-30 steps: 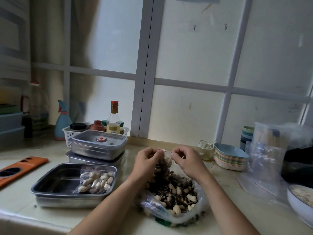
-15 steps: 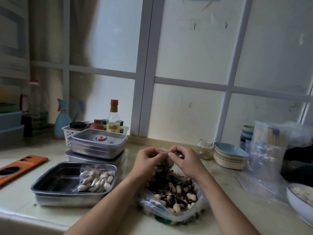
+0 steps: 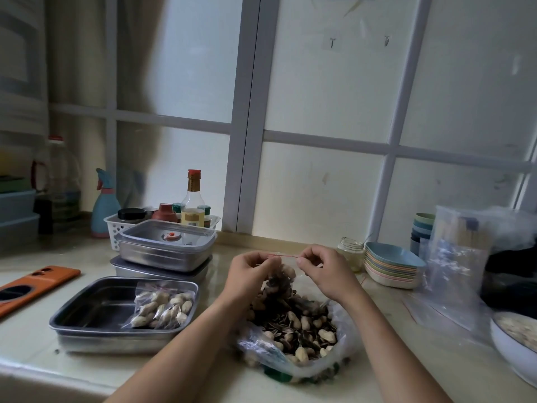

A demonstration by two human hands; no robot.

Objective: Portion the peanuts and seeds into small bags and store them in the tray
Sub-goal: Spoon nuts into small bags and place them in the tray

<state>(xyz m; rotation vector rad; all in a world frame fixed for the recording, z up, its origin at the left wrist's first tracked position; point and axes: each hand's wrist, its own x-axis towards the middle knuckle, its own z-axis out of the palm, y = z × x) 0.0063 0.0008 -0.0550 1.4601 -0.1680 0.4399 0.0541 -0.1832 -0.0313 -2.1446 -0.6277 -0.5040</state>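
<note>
A small clear zip bag (image 3: 278, 279), dark with seeds and a few peanuts, hangs at the centre of the frame between both hands. The left hand (image 3: 250, 271) pinches one end of its red-edged mouth and the right hand (image 3: 322, 269) pinches the other, fingers curled on the strip; this looks like the sealing of a second portion. Directly below it sits the large clear plastic bag (image 3: 255, 344), open and heaped with mixed peanuts and striped seeds, so plenty seems left to portion. At lower left, the shallow steel tray (image 3: 93, 303) holds one filled small bag of peanuts (image 3: 162, 308) against its right wall, with room to spare. Behind the tray, two lidded steel containers (image 3: 165, 251) are stacked on the table (image 3: 35, 330). At right stand a stack of pastel bowls (image 3: 392, 266) and more clear bags (image 3: 453, 263).
</note>
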